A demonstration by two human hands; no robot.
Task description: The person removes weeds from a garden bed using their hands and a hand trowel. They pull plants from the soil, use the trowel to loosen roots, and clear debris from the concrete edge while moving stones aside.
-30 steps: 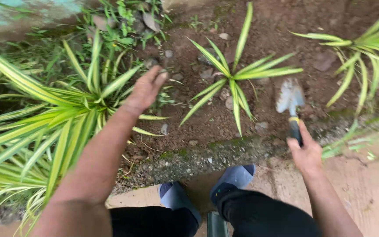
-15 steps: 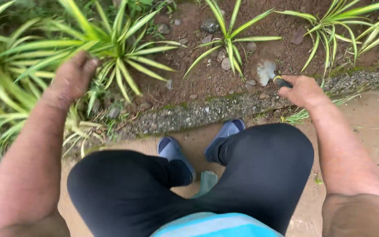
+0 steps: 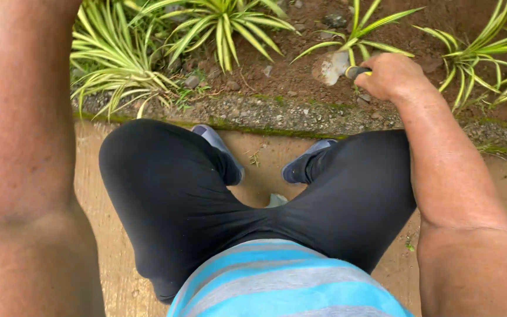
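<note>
My right hand (image 3: 395, 76) grips the dark handle of a small garden trowel (image 3: 334, 66), whose muddy blade rests on the brown soil next to a young striped-leaf plant (image 3: 356, 36). My left forearm (image 3: 22, 117) fills the left side of the view and runs up past the top edge, so my left hand is out of sight. I am squatting: my knees in black trousers (image 3: 165, 194) and my grey-blue shoes (image 3: 218, 144) are below, at the bed's edge.
A mossy gravel kerb (image 3: 300, 114) separates the wet concrete path (image 3: 265, 158) from the soil bed. Bushy green-and-cream striped plants (image 3: 130, 53) stand at top left and another (image 3: 488, 53) at top right. Small stones lie on the soil.
The view has tilted down toward my lap. My left hand has risen out of the frame. My right hand still holds the trowel by the small plant.
</note>
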